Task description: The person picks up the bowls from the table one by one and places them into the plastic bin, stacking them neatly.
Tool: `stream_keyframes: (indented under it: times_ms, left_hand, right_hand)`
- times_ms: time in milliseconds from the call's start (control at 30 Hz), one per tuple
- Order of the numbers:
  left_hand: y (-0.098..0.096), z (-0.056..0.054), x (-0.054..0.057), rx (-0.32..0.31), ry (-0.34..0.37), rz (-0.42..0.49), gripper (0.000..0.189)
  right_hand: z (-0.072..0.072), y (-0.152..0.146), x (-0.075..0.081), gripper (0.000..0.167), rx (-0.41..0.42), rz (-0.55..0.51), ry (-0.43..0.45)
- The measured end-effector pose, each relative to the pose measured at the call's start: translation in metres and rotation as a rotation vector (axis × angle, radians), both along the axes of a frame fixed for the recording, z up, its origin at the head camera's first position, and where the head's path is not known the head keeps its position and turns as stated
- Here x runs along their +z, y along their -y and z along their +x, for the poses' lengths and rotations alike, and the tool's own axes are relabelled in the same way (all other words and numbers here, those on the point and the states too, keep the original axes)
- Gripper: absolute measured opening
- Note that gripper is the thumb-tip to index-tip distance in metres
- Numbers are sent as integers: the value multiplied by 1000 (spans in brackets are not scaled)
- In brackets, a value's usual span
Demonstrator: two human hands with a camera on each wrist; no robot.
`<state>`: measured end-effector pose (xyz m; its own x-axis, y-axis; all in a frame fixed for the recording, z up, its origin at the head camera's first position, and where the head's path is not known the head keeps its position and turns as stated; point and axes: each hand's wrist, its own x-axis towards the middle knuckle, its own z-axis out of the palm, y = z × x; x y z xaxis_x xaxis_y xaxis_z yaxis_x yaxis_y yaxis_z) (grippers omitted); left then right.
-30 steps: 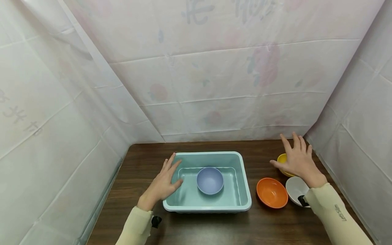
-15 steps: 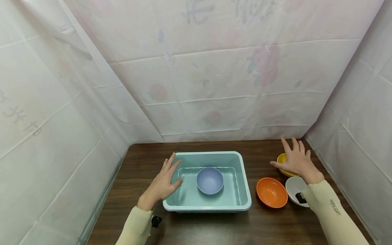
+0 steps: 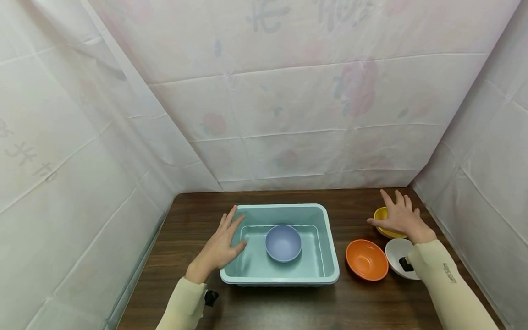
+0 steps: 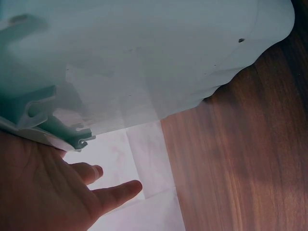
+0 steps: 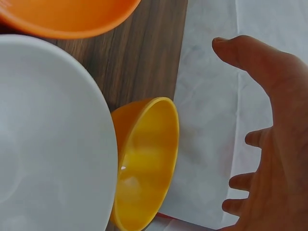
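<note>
Hovering right hand [image 3: 400, 220] above yellow bowl [image 5: 147, 166]

On the table [image 3: 280, 307] stands the tub [image 3: 279, 280], left hand [image 3: 217, 246] at its left rim, both hands' fingers spread. Inside sits a blue bowl [image 3: 283, 243]; near the yellow bowl, orange bowl [image 3: 366, 260] and white bowl [image 3: 397, 250].

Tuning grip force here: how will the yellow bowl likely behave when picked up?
The yellow bowl is probably stiff, since its rim shows a smooth, even curve. Its thin-looking rim suggests it's fairly light for its size. The glossy highlight inside hints it may slip in a loose pinch.
</note>
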<state>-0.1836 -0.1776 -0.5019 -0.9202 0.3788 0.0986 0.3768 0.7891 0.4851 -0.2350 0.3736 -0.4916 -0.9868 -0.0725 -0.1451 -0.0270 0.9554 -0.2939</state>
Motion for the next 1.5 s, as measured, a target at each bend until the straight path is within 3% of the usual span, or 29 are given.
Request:
stream_keyframes:
  times_ms: [800,1500]
  left_hand:
    - [-1,1,1,4,18,-11,73]
    - [-1,2,2,12,47,-2,73]
  right_hand:
    - [-11,-7,-15,111,7,-10,148]
    - [-8,-12,-18,96,2,14,181]
